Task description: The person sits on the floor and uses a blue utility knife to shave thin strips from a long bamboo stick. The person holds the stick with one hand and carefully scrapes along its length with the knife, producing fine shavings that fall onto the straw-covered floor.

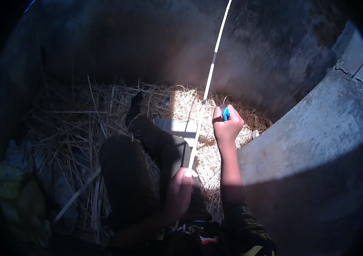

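Note:
A long, thin, pale strip (207,89), like split bamboo or cane, slants up from my lap past the top of the view. Near its lower end my left hand (179,192) grips it, with the thumb lying along it; this hand is mostly in shadow. My right hand (229,126) is a closed fist in sunlight, just right of the strip and apart from it. In that fist is a small blue-handled knife (225,114); a short grey blade-like part shows beside the fingers, and the rest of the handle is hidden.
Loose straw and thin shavings (79,115) cover the ground. A pale flat block (175,126) lies beyond my bent knees (126,170). A dark wall (147,47) stands ahead, and a cracked concrete slab (305,136) rises at the right. Yellowish sacking (15,192) lies at the left.

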Action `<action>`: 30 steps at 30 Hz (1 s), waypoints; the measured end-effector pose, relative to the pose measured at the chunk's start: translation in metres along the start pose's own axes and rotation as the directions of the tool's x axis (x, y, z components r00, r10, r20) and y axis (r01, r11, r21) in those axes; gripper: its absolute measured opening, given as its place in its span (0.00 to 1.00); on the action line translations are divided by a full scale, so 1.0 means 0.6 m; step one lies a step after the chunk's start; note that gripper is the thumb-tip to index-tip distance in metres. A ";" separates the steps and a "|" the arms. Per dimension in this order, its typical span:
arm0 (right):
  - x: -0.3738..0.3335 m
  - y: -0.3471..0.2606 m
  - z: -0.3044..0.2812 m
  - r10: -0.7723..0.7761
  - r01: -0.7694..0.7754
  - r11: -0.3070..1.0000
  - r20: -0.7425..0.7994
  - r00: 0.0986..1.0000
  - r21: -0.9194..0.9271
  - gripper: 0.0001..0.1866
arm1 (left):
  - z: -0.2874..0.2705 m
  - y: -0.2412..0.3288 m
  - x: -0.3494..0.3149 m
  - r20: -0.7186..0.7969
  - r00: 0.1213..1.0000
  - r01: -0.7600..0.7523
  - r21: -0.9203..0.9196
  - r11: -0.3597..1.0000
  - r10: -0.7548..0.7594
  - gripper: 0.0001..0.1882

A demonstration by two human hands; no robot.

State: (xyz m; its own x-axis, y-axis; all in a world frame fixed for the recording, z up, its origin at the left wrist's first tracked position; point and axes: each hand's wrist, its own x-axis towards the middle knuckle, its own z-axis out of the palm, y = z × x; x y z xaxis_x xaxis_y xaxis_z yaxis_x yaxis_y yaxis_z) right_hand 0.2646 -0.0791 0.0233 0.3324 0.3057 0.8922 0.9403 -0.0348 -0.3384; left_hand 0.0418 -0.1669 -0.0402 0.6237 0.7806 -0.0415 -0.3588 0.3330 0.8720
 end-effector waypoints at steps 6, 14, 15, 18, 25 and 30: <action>0.078 0.043 0.016 -0.223 0.256 0.939 0.159 0.962 -0.232 0.05 | 0.018 0.006 -0.017 -0.005 0.990 0.141 -0.079 0.987 -0.142 0.12; 0.109 0.037 0.028 -0.055 0.095 0.985 0.258 0.965 -0.145 0.04 | 0.015 0.006 -0.020 0.222 0.940 0.313 -0.264 0.912 -0.258 0.20; 0.107 0.031 0.031 0.035 -0.006 0.994 0.268 0.963 -0.109 0.04 | 0.016 0.007 -0.021 0.239 0.928 0.347 -0.267 0.899 -0.287 0.21; 0.095 0.032 0.040 -0.200 0.223 0.957 0.138 0.970 -0.184 0.02 | 0.012 0.004 -0.021 0.284 0.907 0.392 -0.299 0.870 -0.311 0.22; -0.037 -0.005 0.025 -0.368 0.385 0.922 0.213 0.905 -0.046 0.08 | 0.006 0.004 -0.015 0.240 0.904 0.424 -0.410 0.808 -0.353 0.22; -0.110 -0.003 0.002 -0.313 0.313 0.950 0.106 0.944 0.015 0.10 | 0.008 -0.003 -0.015 0.288 0.879 0.470 -0.396 0.789 -0.379 0.23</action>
State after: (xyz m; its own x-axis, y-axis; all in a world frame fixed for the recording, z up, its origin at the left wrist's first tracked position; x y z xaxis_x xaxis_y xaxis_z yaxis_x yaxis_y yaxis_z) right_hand 0.2409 -0.0980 -0.0351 0.0120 0.4008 0.9161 0.9960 0.0766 -0.0465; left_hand 0.0401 -0.1770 -0.0388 0.8843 0.4079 -0.2271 -0.2650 0.8390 0.4752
